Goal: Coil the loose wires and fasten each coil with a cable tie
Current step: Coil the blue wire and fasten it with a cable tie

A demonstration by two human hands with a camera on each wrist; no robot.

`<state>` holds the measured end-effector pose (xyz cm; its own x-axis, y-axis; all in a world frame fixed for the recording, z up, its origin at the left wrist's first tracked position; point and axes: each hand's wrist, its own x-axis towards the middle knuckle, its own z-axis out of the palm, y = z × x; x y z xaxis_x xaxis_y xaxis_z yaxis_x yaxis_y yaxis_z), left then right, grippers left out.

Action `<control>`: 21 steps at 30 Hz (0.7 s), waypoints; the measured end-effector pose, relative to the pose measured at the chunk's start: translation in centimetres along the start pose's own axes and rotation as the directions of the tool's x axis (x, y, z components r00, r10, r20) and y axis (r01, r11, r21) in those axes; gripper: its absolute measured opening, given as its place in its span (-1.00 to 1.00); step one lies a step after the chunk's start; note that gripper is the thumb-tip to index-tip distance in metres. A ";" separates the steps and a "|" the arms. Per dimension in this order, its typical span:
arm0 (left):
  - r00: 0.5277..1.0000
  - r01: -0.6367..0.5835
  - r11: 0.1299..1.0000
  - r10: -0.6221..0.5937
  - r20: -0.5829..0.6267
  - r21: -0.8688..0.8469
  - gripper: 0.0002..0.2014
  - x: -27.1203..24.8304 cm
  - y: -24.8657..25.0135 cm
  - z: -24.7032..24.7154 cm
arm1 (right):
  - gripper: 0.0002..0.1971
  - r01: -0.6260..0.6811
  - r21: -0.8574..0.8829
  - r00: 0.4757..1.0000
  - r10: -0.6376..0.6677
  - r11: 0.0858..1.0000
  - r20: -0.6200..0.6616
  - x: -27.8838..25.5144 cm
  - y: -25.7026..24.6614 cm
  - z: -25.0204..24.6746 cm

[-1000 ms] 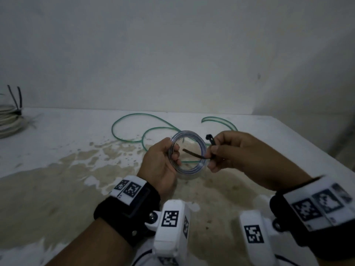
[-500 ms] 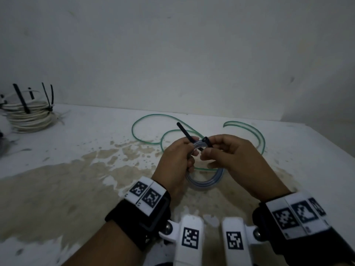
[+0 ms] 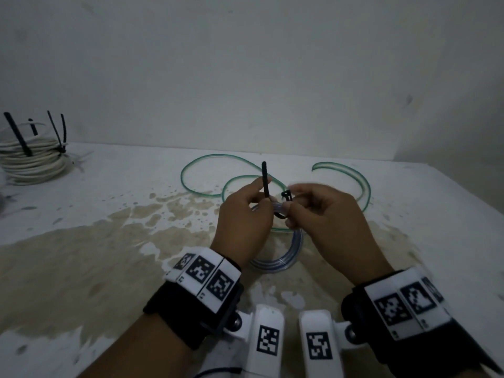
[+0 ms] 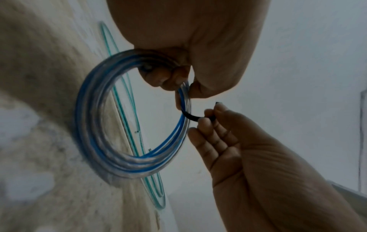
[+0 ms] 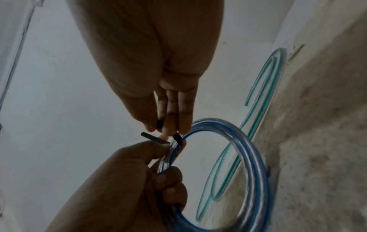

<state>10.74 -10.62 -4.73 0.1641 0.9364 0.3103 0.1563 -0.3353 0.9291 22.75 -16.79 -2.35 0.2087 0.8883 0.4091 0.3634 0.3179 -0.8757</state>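
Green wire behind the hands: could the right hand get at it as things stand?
Probably not right away. The green wire lies loose on the table with nothing over it, but the right hand pinches the cable tie round the blue coil and would have to let go.

Dim light; plain white wall (image 3: pixel 245 64); white tabletop (image 3: pixel 122 186) with brown worn patch (image 3: pixel 81 268).

Black wrist straps (image 3: pixel 188 317) w/ white coded tags, white cam mounts (image 3: pixel 268 339).
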 end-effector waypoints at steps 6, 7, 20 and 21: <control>0.998 -0.063 0.982 0.063 0.005 0.179 -0.66 -0.4 0.4 -0.2 | -0.82 0.047 -0.062 0.991 -0.055 0.997 -0.124 0.1 0.4 0.1; 0.997 -0.077 0.978 0.077 0.009 0.191 -0.65 -0.5 0.5 -0.2 | -0.82 0.064 -0.115 0.988 -0.080 0.991 -0.135 0.2 0.4 0.0; 0.970 -0.229 0.922 0.191 0.148 0.313 -0.65 -0.9 1.0 0.0 | -0.80 0.176 -0.292 0.957 -0.232 0.940 -0.173 0.4 0.9 -0.2; 0.967 -0.241 0.917 0.201 0.156 0.318 -0.65 -0.8 1.0 0.0 | -0.80 0.177 -0.289 0.957 -0.233 0.941 -0.172 0.4 0.9 -0.2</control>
<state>10.73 -11.72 -4.10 0.3422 0.8221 0.4550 0.4134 -0.5666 0.7128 23.36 -16.21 -2.94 0.2717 0.7190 0.6397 0.6413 0.3603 -0.6774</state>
